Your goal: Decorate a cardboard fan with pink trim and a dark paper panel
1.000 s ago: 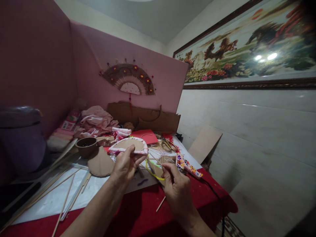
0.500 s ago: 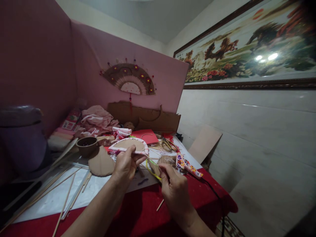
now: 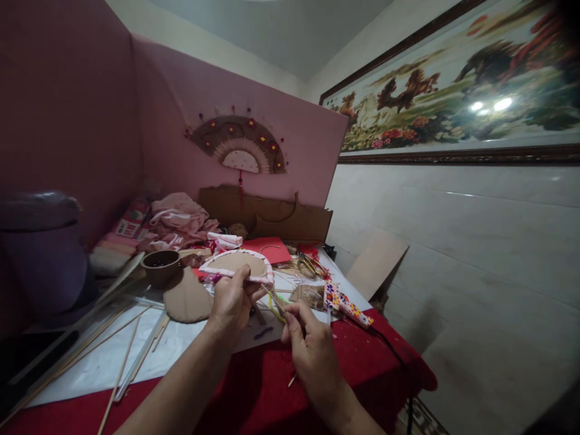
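Observation:
Pinched between thumb and fingers of my left hand [image 3: 233, 299] is a half-round cardboard piece [image 3: 238, 264], its rim wrapped in white cloth with pink marks. My right hand [image 3: 310, 341] is closed on a thin stick [image 3: 275, 298], whose far end reaches the near right corner of that piece. Whether the stick's tip touches the edge, I cannot tell. Below the stick lies a yellow-green loop [image 3: 273, 311], partly hidden by my right fingers. A flower-patterned thing shaped like a glue gun [image 3: 347, 305], with a black cord, lies right of my right hand.
A brown bowl [image 3: 161, 266] and a rounded cardboard piece [image 3: 188, 297] stand left of my hands. Gold-handled scissors [image 3: 309, 266] and red paper [image 3: 267, 249] lie behind. Several thin sticks [image 3: 122, 368] spread across the left front. A decorated fan [image 3: 240, 145] hangs on the pink panel.
My right hand has moved slightly left and down with the stick, now angled more steeply toward the piece's corner. My left hand and the cardboard piece stay almost where they were.

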{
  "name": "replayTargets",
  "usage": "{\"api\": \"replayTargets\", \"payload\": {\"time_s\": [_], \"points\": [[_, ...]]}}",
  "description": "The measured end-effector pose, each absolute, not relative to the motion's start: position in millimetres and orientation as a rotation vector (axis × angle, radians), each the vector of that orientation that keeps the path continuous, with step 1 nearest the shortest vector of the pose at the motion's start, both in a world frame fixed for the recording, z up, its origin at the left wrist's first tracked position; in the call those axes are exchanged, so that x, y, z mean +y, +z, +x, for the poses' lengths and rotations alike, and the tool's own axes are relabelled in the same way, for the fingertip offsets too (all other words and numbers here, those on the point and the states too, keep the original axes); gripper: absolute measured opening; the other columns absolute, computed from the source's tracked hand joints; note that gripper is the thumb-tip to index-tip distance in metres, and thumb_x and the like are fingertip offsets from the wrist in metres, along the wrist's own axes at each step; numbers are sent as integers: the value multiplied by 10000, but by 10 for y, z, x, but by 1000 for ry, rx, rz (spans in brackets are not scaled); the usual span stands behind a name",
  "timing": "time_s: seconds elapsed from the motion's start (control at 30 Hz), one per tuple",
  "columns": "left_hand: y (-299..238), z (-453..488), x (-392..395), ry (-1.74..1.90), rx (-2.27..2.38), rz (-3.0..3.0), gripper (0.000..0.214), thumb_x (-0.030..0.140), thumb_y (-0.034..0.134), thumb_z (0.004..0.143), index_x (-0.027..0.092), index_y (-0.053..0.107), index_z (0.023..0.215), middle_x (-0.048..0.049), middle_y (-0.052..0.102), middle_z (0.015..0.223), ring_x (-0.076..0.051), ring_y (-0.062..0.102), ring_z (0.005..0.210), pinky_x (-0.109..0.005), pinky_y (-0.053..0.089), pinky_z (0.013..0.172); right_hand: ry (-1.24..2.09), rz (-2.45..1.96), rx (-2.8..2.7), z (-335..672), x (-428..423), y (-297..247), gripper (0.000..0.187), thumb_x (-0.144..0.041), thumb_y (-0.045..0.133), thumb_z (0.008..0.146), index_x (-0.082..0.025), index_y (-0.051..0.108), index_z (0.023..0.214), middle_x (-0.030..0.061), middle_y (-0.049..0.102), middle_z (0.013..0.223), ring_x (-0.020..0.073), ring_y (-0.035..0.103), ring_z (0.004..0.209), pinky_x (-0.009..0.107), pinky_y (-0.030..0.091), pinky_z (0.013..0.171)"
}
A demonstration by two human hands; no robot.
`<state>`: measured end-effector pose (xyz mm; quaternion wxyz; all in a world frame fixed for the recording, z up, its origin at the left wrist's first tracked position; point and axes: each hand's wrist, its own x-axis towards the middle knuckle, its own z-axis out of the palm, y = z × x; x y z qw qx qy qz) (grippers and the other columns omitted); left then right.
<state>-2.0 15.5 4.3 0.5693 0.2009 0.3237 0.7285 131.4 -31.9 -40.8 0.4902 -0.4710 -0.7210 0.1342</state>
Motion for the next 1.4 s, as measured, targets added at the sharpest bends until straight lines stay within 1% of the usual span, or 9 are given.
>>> {"api": "replayTargets", "payload": {"time_s": [0.13, 0.43, 0.63, 0.8, 0.97, 1.13, 1.2, 1.3, 1.4], "points": [[36, -19, 161, 1721, 767, 480, 160, 79, 509, 764, 143, 473, 622, 10, 573, 433, -172, 627, 431, -273, 537, 437, 393, -1158, -1710, 1289, -333, -410, 233, -278, 373, 918, -165, 564, 849, -38, 504, 492, 120, 503, 446, 203, 354, 473], [38, -21, 140, 1730, 767, 492, 142, 86, 542, 732, 147, 479, 620, 14, 570, 443, -177, 629, 452, -347, 562, 534, 331, -1203, -1673, 1302, -319, -412, 224, -289, 398, 904, -163, 578, 858, -21, 526, 498, 137, 519, 457, 212, 350, 458], [39, -12, 145, 1760, 775, 519, 135, 94, 560, 713, 158, 463, 642, 17, 580, 457, -186, 635, 456, -310, 545, 483, 370, -1198, -1692, 1296, -322, -415, 227, -281, 379, 911, -163, 566, 861, -23, 521, 506, 135, 522, 463, 215, 359, 481], [37, -5, 143, 1779, 759, 525, 137, 97, 587, 685, 156, 468, 653, 25, 581, 467, -178, 630, 455, -319, 552, 500, 417, -1213, -1679, 1301, -310, -430, 239, -307, 367, 916, -166, 546, 845, -25, 517, 500, 134, 505, 453, 217, 344, 478], [33, -4, 140, 1786, 765, 540, 123, 105, 590, 684, 154, 478, 666, 25, 584, 481, -184, 638, 473, -332, 556, 517, 579, -1186, -1623, 1295, -297, -411, 265, -364, 363, 910, -173, 523, 820, -41, 483, 473, 120, 455, 428, 214, 330, 473], [36, 3, 124, 1804, 752, 570, 145, 141, 628, 672, 151, 486, 644, 29, 569, 492, -177, 638, 498, -368, 568, 585, 965, -1152, -1494, 1297, -245, -406, 298, -450, 399, 863, -178, 478, 768, -84, 406, 414, 78, 294, 345, 189, 232, 386], [37, 8, 117, 1815, 749, 586, 152, 161, 645, 664, 148, 495, 642, 28, 570, 503, -173, 638, 505, -373, 571, 602, 1085, -1116, -1443, 1301, -219, -410, 326, -499, 430, 829, -182, 468, 763, -98, 391, 396, 66, 252, 320, 184, 204, 367], [37, 13, 110, 1823, 743, 585, 167, 167, 655, 656, 151, 490, 630, 41, 555, 495, -155, 626, 492, -375, 575, 620, 1119, -1101, -1408, 1306, -205, -405, 365, -543, 474, 784, -180, 472, 749, -99, 389, 388, 61, 241, 319, 181, 183, 356], [35, 14, 112, 1832, 743, 568, 168, 152, 650, 650, 152, 485, 617, 53, 540, 475, -145, 617, 475, -375, 577, 623, 1033, -1125, -1406, 1306, -224, -389, 336, -507, 487, 785, -176, 476, 731, -85, 406, 408, 69, 277, 354, 181, 197, 366]]}}
